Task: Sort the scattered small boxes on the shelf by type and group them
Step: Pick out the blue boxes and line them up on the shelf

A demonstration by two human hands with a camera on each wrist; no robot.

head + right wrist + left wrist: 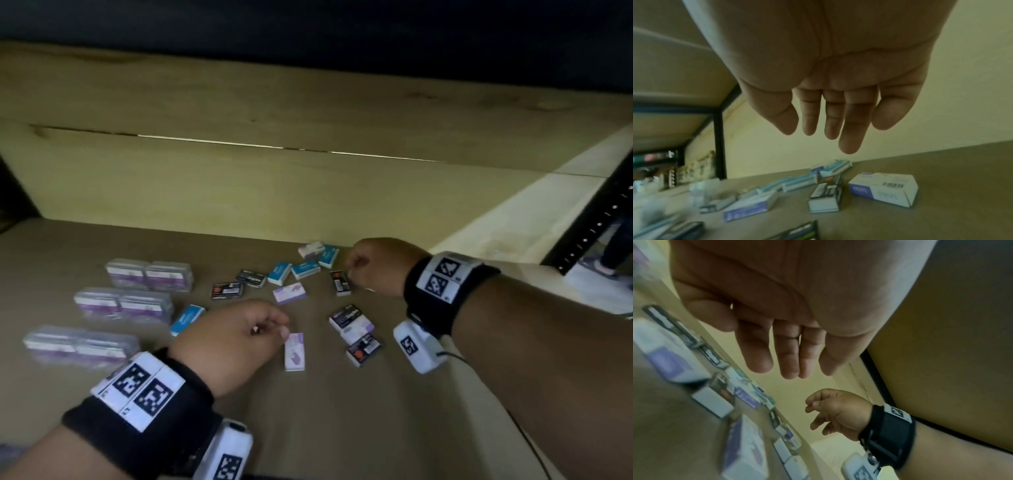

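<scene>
Purple-and-white box (294,351), flat, lengthwise

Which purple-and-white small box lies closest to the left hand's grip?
The upright-lying purple box just beyond the left hand fingertips; the other loose purple box lies farther back.

Shelf board (342,428): dull brown, with pale yellow-cream back panel (239,192). Small boxes: white-and-purple (295,351), blue-and-white (305,269), black with white label and orange-red mark (227,290); clear plastic packs (148,275) show white-and-purple contents. Wristbands (442,291): black, carrying white tags printed with black square-code patterns.
</scene>
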